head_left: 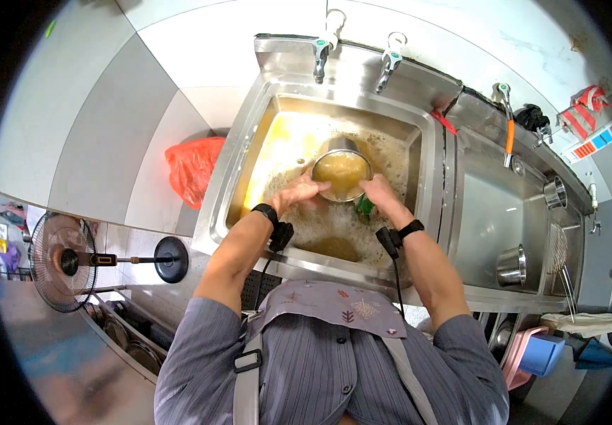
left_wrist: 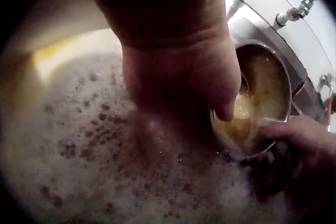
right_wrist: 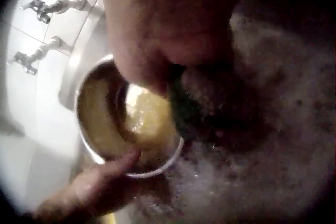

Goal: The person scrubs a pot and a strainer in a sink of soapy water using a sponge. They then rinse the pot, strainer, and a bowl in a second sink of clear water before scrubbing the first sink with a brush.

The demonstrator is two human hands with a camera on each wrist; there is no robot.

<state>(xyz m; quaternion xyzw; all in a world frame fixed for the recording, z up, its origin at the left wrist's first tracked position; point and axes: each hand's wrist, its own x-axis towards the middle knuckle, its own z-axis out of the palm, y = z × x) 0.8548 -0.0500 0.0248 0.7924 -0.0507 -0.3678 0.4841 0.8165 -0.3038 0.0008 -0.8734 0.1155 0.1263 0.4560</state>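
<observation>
A round steel pot [head_left: 343, 170] lies tilted in cloudy, soapy water in the left sink, its mouth toward me and yellowish liquid inside. My left hand [head_left: 302, 191] grips its left rim, thumb hooked over the edge, the other fingers hidden under the foam or behind the wall. On the opposite side my right hand [head_left: 384, 195] holds the rim, its thumb reaching inside. A green scouring pad [right_wrist: 185, 106] sits against the right palm, beside the pot's outer wall. In the left wrist view the pot's interior [left_wrist: 268, 77] shows between both hands.
The steel sink [head_left: 224, 180] has two taps [head_left: 320, 60] above its back edge. To the right, a second basin [head_left: 486, 205] holds a small steel pot [head_left: 511, 265] and a wire strainer [head_left: 558, 248]. A red plastic bag [head_left: 194, 170] hangs left of the sink; a fan [head_left: 65, 262] stands further left.
</observation>
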